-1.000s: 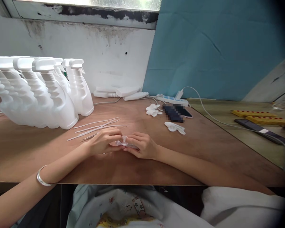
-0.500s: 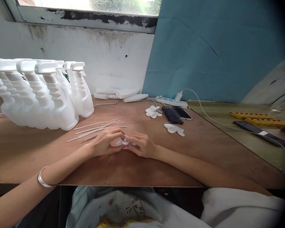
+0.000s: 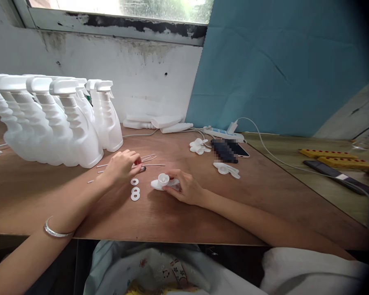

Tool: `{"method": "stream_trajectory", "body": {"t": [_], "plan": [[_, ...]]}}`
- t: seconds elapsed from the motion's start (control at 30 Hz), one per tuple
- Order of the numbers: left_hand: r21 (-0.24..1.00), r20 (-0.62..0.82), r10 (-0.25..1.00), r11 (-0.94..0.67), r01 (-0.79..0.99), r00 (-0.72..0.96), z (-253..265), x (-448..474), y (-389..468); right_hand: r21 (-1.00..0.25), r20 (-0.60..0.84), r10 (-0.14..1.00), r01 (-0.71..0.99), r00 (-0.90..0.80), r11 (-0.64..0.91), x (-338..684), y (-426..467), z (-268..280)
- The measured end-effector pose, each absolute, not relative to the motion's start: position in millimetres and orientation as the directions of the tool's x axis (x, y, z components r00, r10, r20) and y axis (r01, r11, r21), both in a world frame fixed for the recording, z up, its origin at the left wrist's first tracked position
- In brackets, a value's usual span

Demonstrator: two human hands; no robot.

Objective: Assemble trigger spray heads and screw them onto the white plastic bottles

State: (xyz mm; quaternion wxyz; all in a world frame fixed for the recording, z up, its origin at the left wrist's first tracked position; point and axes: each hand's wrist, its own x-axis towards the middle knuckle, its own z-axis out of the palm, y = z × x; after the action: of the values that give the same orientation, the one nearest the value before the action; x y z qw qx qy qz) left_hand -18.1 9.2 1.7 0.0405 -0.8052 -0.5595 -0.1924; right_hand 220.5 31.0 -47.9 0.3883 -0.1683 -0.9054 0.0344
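My right hand (image 3: 186,186) grips a white spray trigger head (image 3: 163,180) between thumb and fingers, its round screw collar facing up. My left hand (image 3: 123,166) is closed over the thin white tubes (image 3: 155,165), fingertips pinched low at the tabletop. A slim rod's dark end (image 3: 144,168) pokes out beside those fingertips; whether they hold it or a tube is hidden. Between my hands lie flat white ring washers (image 3: 135,181), two of them overlapping.
Several white spray bottles (image 3: 83,135) stand at the left. Flat white bottles (image 3: 167,121) lie by the wall. More trigger heads (image 3: 226,169), phones (image 3: 224,150), a power strip (image 3: 223,134) and its cable are at the right. Yellow strips (image 3: 346,162) lie farther right.
My left hand has left the trigger head and moved up and left onto the thin tubes. The ring washers and the trigger head's collar are now uncovered. My right hand stays nearly in place.
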Motion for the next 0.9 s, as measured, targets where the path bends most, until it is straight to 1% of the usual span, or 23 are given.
{"method": "stream_trajectory", "body": {"t": [0.07, 0.13, 0.2, 0.33, 0.43, 0.57, 0.6, 0.63, 0.7, 0.77, 0.83, 0.9], "plan": [[0.079, 0.258, 0.943, -0.235, 0.969, 0.208, 4.9, -23.6, 10.5, -0.197, 0.684, 0.336, 0.280, -0.647, 0.940, 220.6, 31.2, -48.3], [0.038, 0.202, 0.970, -0.141, 0.989, 0.131, 6.8, -27.5, 10.7, -0.197, 0.678, 0.340, 0.285, -0.652, 0.938, 220.5, 31.2, -48.4], [0.007, 0.166, 0.982, -0.091, 0.996, 0.089, 7.4, -30.4, 10.8, -0.196, 0.671, 0.344, 0.290, -0.657, 0.937, 220.3, 31.1, -48.5], [0.012, 0.046, 0.999, -0.026, 1.000, 0.025, 6.7, -33.9, 11.2, -0.182, 0.661, 0.352, 0.314, -0.663, 0.932, 220.4, 31.2, -48.8], [0.026, 0.034, 0.999, 0.000, 1.000, -0.001, 7.4, -33.1, 10.4, -0.169, 0.655, 0.352, 0.324, -0.668, 0.931, 220.7, 31.4, -48.2], [0.038, 0.096, 0.995, 0.031, 0.999, -0.035, 9.3, -30.7, 9.1, -0.167, 0.654, 0.349, 0.322, -0.671, 0.932, 220.8, 31.4, -47.4], [0.060, 0.146, 0.989, 0.028, 0.998, -0.036, 9.5, -30.8, 9.3, -0.165, 0.654, 0.348, 0.323, -0.672, 0.932, 220.7, 31.4, -47.3], [0.108, 0.219, 0.976, -0.002, 0.994, -0.022, 9.6, -31.1, 9.6, -0.163, 0.653, 0.349, 0.325, -0.672, 0.931, 220.6, 31.4, -47.2], [0.271, 0.421, 0.907, -0.130, 0.954, 0.004, 9.2, -32.2, 10.7, -0.163, 0.652, 0.350, 0.326, -0.672, 0.931, 220.5, 31.5, -47.2], [0.457, 0.588, 0.808, -0.287, 0.842, -0.043, 8.7, -32.6, 11.8, -0.164, 0.653, 0.348, 0.323, -0.672, 0.932, 220.4, 31.6, -47.1], [0.617, 0.626, 0.766, -0.372, 0.693, -0.147, 8.0, -31.1, 12.6, -0.160, 0.656, 0.343, 0.320, -0.673, 0.934, 220.6, 31.5, -47.0], [0.734, 0.598, 0.771, -0.419, 0.534, -0.218, 7.1, -27.6, 13.0, -0.156, 0.655, 0.341, 0.321, -0.674, 0.934, 220.7, 31.3, -47.0]]}}
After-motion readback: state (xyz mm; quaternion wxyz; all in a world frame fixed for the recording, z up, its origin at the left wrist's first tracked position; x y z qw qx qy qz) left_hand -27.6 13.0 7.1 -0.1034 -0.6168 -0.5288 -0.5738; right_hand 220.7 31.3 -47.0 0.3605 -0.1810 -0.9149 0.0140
